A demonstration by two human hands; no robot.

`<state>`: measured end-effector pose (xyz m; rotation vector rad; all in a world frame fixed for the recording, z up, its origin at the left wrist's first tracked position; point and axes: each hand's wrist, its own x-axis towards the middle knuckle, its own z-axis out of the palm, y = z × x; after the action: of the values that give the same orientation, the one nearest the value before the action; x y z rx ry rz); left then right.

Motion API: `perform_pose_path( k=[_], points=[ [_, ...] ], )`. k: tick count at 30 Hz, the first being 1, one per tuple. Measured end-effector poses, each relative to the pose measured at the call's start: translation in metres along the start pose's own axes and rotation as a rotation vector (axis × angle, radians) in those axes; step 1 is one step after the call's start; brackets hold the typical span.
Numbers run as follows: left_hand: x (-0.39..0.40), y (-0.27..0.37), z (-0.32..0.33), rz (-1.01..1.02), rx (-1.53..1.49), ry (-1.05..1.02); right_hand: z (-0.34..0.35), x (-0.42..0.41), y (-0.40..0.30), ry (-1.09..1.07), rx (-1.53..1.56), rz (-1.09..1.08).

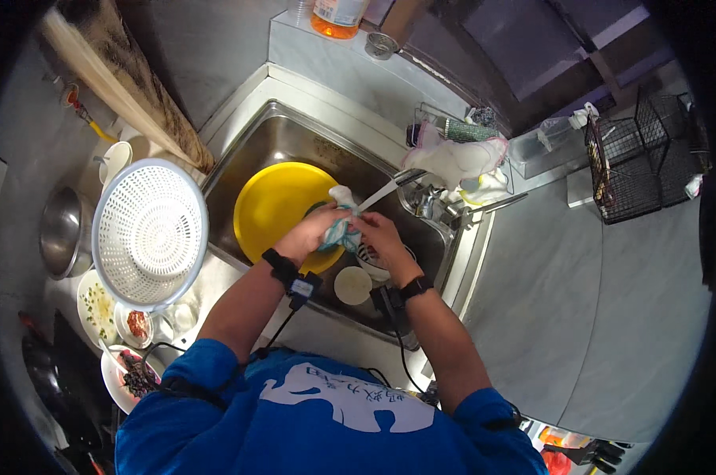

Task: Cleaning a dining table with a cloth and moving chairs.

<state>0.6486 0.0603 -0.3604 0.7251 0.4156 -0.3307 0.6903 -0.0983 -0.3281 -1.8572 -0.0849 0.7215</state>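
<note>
Above the steel sink (pixel 287 127), my left hand (pixel 319 228) grips a white and teal cloth (pixel 341 234). My right hand (pixel 382 234) holds the cloth's right side; its fingertips are partly hidden in the folds. The cloth hangs over the right edge of a yellow plastic basin (pixel 275 205). Below my right hand sits a bowl with dark stripes (pixel 373 258), partly covered by the hand. A pale round dish (pixel 352 285) lies beside it on the sink floor. The faucet spout (pixel 382 195) points at the cloth from the right.
A white colander (pixel 153 234) stands left of the sink, near a steel bowl (pixel 64 231), a plate with green bits (pixel 96 309) and a bowl of dark food (pixel 129 380). Cloths (pixel 459 159) hang behind the faucet (pixel 432 205). A black wire rack (pixel 637 160) stands at the right.
</note>
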Motion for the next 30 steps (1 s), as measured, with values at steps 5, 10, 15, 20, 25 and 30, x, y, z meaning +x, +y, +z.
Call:
perform_pose_path(
  k=[5, 10, 15, 20, 25, 30],
  points=[
    [0.018, 0.011, 0.0, 0.05, 0.02, -0.079, -0.019, 0.01, -0.007, 0.162, -0.078, -0.211],
    [0.038, -0.009, -0.053, 0.281, 0.386, 0.183, -0.025, 0.016, -0.025, 0.075, 0.173, -0.273],
    [0.021, -0.004, -0.007, 0.446, 0.586, -0.146, -0.029, 0.009, -0.024, 0.061, 0.268, -0.159],
    [0.025, 0.023, 0.014, 0.25, 1.004, -0.127, -0.057, 0.015, -0.011, 0.076, 0.368, -0.152],
    [0.034, 0.001, 0.04, 0.682, 0.547, 0.142, -0.037, 0.001, -0.008, 0.14, 0.363, 0.139],
    [0.042, -0.059, 0.094, 0.859, 0.212, 0.329, -0.002, -0.02, 0.039, -0.163, 0.369, 0.199]
  ],
)
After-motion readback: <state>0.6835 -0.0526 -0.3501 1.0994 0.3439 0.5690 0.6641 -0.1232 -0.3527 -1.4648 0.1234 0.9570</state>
